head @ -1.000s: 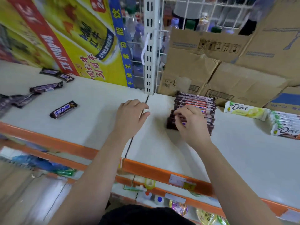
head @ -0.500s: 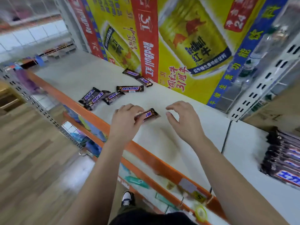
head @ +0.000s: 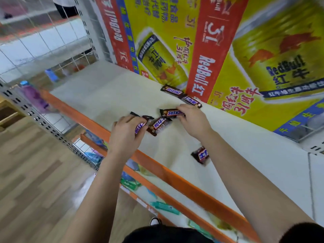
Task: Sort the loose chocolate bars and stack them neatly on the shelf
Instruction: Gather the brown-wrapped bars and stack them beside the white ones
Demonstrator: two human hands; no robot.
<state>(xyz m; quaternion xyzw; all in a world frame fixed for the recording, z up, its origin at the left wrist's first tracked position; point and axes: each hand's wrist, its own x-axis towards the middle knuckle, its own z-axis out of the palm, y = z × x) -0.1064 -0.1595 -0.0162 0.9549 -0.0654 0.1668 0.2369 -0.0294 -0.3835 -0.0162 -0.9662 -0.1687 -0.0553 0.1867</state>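
Several brown Snickers bars lie loose on the white shelf [head: 108, 95]. My left hand [head: 125, 135] curls over a cluster of bars [head: 140, 127] near the orange front edge and grips them. My right hand [head: 192, 122] pinches one end of a bar [head: 171, 113] lying flat. Between the hands lies another bar [head: 158, 124]. Two bars [head: 172, 91] [head: 192, 101] rest against the poster at the back. A single bar [head: 201, 155] lies by my right forearm. The neat stack seen earlier is out of view.
A yellow and red Red Bull poster [head: 219, 50] forms the back wall. The orange shelf lip [head: 175, 179] runs along the front, with lower shelves of goods [head: 164, 206] beneath. A perforated upright [head: 40, 120] and wire mesh stand at the left, above a wooden floor [head: 35, 181].
My view swung left from the stacked bars to the loose ones. Both hands moved further left; the left now covers the cluster and the right has reached another bar.
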